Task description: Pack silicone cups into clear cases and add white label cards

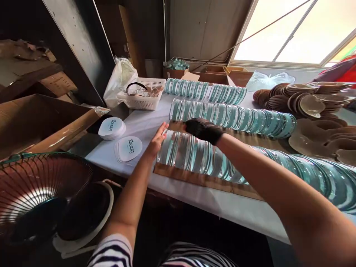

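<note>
Clear, greenish round glass pieces, perhaps plates or lids, stand on edge in long rows. The front row [191, 154] lies on a strip of brown cardboard [205, 180]. At that row's left end, my bare left hand [158, 144] is open, its fingers stretched out and close against the end piece. My right hand [204, 130], in a dark glove, reaches over the front row near its left part. Its fingers point left, but the dark glove hides how they are bent and whether they grip any glass. Just behind it runs a middle row [230, 115].
Left on the white-covered table are two stacks of white printed cards [111, 128], [129, 149]. A white plastic basket [144, 102] stands behind. Brown moulded pieces [308, 104] pile up at right. A caged fan [41, 185] and an open carton [36, 118] flank my left side.
</note>
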Demonstrator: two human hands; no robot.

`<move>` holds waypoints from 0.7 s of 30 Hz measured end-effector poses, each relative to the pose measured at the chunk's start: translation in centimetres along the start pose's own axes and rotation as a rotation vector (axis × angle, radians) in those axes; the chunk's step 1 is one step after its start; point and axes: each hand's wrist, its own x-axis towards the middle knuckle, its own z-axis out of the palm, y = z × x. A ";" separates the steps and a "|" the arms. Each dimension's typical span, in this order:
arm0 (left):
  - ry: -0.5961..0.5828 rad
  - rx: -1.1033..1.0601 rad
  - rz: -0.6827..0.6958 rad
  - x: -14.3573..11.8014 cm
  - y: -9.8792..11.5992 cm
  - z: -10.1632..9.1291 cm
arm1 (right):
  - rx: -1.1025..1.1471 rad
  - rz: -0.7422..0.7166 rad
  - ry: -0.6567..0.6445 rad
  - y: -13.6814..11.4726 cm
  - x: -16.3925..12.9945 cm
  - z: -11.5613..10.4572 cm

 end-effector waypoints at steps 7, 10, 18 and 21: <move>0.052 -0.090 0.038 0.2 -1.2 0.0 | -0.134 -0.244 -0.323 -5.7 10.2 -0.4; 0.056 -0.159 0.055 0.4 -1.8 0.0 | -0.162 -0.283 -0.318 -5.8 10.7 0.0; 0.085 -0.116 0.034 0.4 -1.9 -0.2 | -0.147 -0.340 -0.211 -5.4 9.8 0.0; 0.101 -0.111 0.009 0.5 -1.8 -0.2 | -0.164 -0.344 -0.138 -5.5 9.4 0.1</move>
